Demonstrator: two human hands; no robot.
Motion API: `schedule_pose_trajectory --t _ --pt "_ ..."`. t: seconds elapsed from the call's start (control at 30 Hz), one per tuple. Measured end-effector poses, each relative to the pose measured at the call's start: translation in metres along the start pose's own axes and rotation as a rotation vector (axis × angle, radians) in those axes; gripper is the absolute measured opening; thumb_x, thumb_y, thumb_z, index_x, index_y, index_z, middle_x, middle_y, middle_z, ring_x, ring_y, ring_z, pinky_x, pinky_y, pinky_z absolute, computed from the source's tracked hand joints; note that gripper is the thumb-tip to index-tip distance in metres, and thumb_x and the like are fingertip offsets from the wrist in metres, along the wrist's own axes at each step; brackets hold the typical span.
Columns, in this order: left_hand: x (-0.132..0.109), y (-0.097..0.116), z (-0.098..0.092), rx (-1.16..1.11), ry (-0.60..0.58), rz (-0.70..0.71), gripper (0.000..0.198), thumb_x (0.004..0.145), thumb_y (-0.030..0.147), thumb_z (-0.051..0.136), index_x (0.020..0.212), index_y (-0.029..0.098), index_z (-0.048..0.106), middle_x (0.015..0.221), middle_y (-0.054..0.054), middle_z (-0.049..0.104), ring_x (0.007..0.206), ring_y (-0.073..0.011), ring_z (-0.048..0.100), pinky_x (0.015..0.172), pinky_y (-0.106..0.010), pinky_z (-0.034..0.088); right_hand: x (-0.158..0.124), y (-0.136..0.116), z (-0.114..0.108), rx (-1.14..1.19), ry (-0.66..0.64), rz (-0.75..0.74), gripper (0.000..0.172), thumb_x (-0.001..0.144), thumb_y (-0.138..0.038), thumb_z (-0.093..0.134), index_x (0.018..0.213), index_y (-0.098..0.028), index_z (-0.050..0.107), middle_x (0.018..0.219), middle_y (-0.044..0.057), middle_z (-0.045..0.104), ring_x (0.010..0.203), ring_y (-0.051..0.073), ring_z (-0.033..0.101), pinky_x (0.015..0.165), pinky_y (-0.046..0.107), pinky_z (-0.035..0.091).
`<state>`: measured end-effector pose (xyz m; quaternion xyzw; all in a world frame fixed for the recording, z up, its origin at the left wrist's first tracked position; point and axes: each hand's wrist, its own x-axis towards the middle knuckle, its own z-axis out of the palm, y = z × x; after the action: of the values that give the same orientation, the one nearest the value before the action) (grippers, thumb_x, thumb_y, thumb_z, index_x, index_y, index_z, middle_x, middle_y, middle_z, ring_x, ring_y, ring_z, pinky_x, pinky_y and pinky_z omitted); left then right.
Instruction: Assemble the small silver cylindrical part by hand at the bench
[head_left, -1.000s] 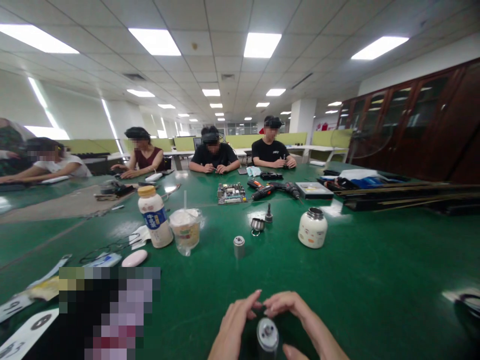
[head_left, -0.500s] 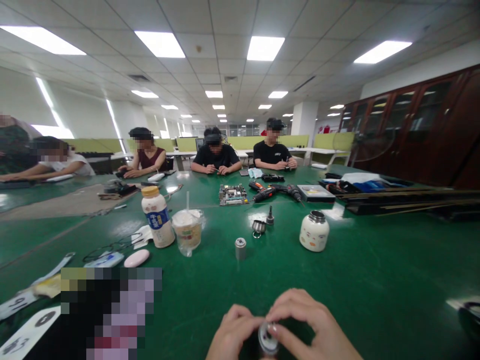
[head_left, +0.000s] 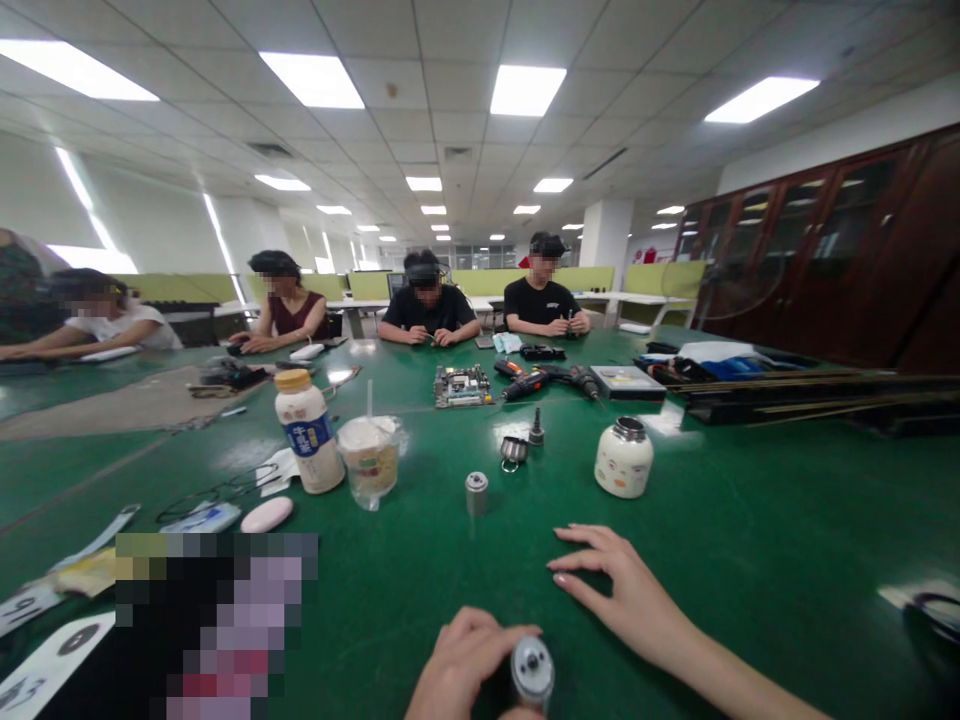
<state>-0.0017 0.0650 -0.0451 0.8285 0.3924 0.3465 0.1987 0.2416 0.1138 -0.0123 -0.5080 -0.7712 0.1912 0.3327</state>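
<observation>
Appearing toward the near edge of the green table point(head_left: 765, 540), the left hand point(head_left: 459, 662) curls around a metal cylinder point(head_left: 533, 674), end face upward; farther right, the right hand point(head_left: 628, 592) extends thumb and fingers parted, apart from the cylinder.

The left hand point(head_left: 459, 668) is held low at the near middle, its fingers point(head_left: 512, 645) curled in a grip. The right hand point(head_left: 626, 585) is held farther right, fingers extended leftward, thumb point(head_left: 589, 595) parted; its bare forearm point(head_left: 727, 672) is slanted toward the near right.
</observation>
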Motion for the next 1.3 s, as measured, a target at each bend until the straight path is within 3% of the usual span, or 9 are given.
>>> schedule_pose_trajectory --t 0.17,0.3,0.53,0.7,0.9,1.0,1.1,1.2,1.3 --pt "0.002 0.0 -0.003 -0.03 -0.053 -0.006 0.045 0.083 0.046 0.074 0.123 0.027 0.066 0.092 -0.003 0.075 0.09 -0.0247 0.062 0.082 -0.033 0.049 -0.013 -0.039 0.0 0.338 -0.009 -0.052 0.018 0.092 -0.035 0.064 0.097 -0.027 0.079 0.105 0.007 0.078 0.102 0.026 0.07 0.094 0.045 0.051" --pt "0.004 0.005 -0.009 -0.079 -0.136 -0.005 0.034 0.081 0.047 0.076 0.106 0.025 0.07 0.094 -0.003 0.073 0.093 -0.0257 0.06 0.082 -0.033 0.048 -0.024 -0.059 0.008 0.425 -0.093 -0.165 0.014 0.089 -0.028 0.069 0.098 -0.031 0.079 0.097 0.003 0.08 0.096 0.024 0.072 0.087 0.04 0.054" --pt "0.005 0.014 -0.011 -0.106 -0.11 -0.022 0.029 0.077 0.035 0.082 0.101 0.023 0.071 0.09 -0.002 0.072 0.09 -0.0238 0.059 0.081 -0.031 0.048 -0.029 -0.063 0.012 0.394 -0.112 -0.205 0.016 0.088 -0.022 0.067 0.098 -0.029 0.077 0.098 0.004 0.079 0.094 0.022 0.072 0.084 0.036 0.054" --pt "0.005 0.017 -0.01 -0.136 -0.103 -0.063 0.03 0.078 0.029 0.08 0.107 0.024 0.071 0.092 -0.003 0.072 0.09 -0.024 0.06 0.08 -0.031 0.049 -0.036 -0.059 0.011 0.415 -0.085 -0.162 0.013 0.076 -0.017 0.072 0.086 -0.022 0.064 0.103 0.007 0.073 0.097 0.024 0.07 0.087 0.038 0.053" --pt "0.001 0.017 -0.021 -0.312 0.039 -0.101 0.069 0.07 0.025 0.084 0.132 0.028 0.052 0.116 -0.005 0.067 0.103 -0.024 0.062 0.088 -0.031 0.049 -0.038 -0.049 0.016 0.494 -0.171 -0.117 0.045 0.07 -0.015 0.068 0.111 -0.022 0.053 0.115 0.009 0.065 0.112 0.027 0.062 0.097 0.041 0.048" --pt "0.006 0.024 -0.029 -0.292 0.097 -0.072 0.044 0.08 0.021 0.072 0.121 0.03 0.062 0.117 -0.005 0.065 0.107 -0.0243 0.06 0.092 -0.035 0.048 -0.036 -0.049 0.019 0.442 -0.243 -0.059 0.051 0.07 -0.016 0.07 0.118 -0.02 0.054 0.112 0.009 0.066 0.106 0.027 0.064 0.095 0.039 0.048" --pt "0.013 0.032 -0.032 -0.218 0.096 -0.072 0.021 0.081 0.022 0.071 0.099 0.031 0.075 0.116 -0.006 0.065 0.114 -0.0276 0.055 0.099 -0.043 0.044 -0.035 -0.051 0.021 0.4 -0.274 -0.047 0.036 0.071 -0.022 0.071 0.106 -0.018 0.062 0.101 0.008 0.069 0.096 0.026 0.065 0.087 0.037 0.051" --pt "0.018 0.038 -0.033 -0.151 0.1 -0.088 0.015 0.081 0.021 0.073 0.088 0.033 0.08 0.112 -0.006 0.067 0.111 -0.0282 0.054 0.096 -0.046 0.045 -0.035 -0.051 0.022 0.376 -0.275 -0.047 0.028 0.073 -0.023 0.071 0.1 -0.018 0.065 0.094 0.006 0.069 0.089 0.024 0.066 0.082 0.035 0.051" --pt "0.02 0.039 -0.038 -0.076 0.172 -0.058 0.014 0.084 0.025 0.073 0.092 0.035 0.08 0.109 -0.005 0.069 0.108 -0.0282 0.054 0.094 -0.046 0.047 -0.036 -0.052 0.021 0.34 -0.257 -0.024 0.026 0.071 -0.025 0.073 0.096 -0.018 0.065 0.091 0.005 0.07 0.087 0.023 0.066 0.08 0.033 0.051"
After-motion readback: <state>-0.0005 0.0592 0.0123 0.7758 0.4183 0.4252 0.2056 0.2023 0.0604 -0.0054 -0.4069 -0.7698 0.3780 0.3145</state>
